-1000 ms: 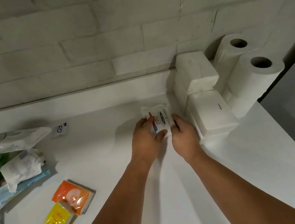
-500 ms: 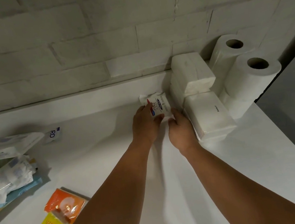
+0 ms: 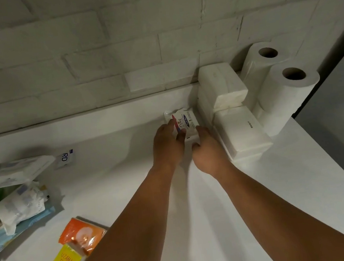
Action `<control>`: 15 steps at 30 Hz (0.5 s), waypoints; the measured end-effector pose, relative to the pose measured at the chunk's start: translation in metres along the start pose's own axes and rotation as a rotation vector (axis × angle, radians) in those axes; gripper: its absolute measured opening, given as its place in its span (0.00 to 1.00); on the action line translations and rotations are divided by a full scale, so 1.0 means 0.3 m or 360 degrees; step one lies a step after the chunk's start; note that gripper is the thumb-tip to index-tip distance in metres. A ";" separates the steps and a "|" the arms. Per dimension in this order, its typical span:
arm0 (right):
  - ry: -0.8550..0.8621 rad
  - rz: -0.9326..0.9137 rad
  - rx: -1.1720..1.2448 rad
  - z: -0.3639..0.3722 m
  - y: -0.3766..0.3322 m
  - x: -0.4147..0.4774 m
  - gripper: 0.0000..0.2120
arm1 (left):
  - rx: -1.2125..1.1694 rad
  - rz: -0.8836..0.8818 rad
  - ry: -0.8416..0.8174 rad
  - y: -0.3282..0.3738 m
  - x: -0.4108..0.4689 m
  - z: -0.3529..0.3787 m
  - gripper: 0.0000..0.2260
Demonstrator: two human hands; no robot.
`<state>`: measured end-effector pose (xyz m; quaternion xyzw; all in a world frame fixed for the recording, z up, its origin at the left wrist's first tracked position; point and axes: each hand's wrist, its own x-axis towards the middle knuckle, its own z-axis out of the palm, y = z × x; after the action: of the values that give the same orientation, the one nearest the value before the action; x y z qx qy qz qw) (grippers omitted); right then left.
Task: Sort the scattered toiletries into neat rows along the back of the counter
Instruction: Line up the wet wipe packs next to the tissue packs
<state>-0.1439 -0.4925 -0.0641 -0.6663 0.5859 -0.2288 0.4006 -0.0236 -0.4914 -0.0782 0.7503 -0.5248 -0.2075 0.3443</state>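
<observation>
2 hands meet on the Dove pack (image 3: 186, 120): left hand (image 3: 167, 147) pinches it, right hand (image 3: 209, 154) seemingly clasps its near edge.

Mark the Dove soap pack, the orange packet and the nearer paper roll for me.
soap pack (image 3: 184, 122): head view, on its printed label.
orange packet (image 3: 82, 233): head view, middle of its front face.
nearer paper roll (image 3: 284, 105): head view, on its side wall below the core hole.
</observation>
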 end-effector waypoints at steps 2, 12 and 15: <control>0.0001 -0.0080 -0.0136 0.004 -0.018 -0.020 0.26 | -0.0084 -0.0003 0.0043 -0.002 -0.031 -0.032 0.20; 0.0087 -0.0294 0.0056 0.131 -0.228 -0.184 0.18 | -0.0192 -0.0034 0.0233 -0.105 -0.224 -0.373 0.13; 0.0038 -0.0397 0.0091 0.240 -0.316 -0.247 0.17 | -0.0147 -0.0017 0.0260 -0.180 -0.269 -0.509 0.12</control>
<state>-0.0469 -0.4027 -0.0171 -0.7195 0.4964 -0.3016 0.3808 0.0847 -0.3593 -0.0186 0.7510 -0.4808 -0.1714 0.4190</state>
